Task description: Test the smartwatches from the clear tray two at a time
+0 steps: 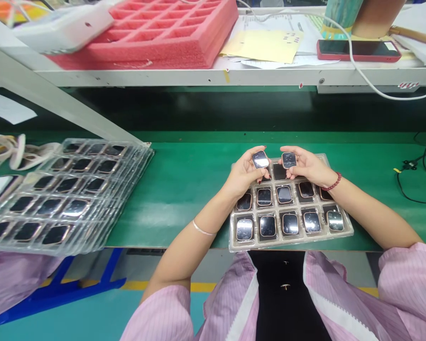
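Between the fingers of my left hand (244, 171) is a square smartwatch case (260, 159) with a dark glossy face and a gold rim. My right hand (307, 166) grips a second smartwatch case (288, 160) of the same look, a short way to the right. Both are held above the back row of a clear plastic tray (294, 245) on the green bench. Several more watch cases lie face up in its front compartments, such as one watch case (290, 223) in the middle. My hands and forearms hide parts of the back row and the right side.
To the left is a stack of clear trays (102, 239) filled with watch cases. Pink foam with compartments (213, 42), papers (266, 45) and a red-edged phone (358, 50) rest on the shelf above. A black cable (399, 182) lies at the right of the bench.
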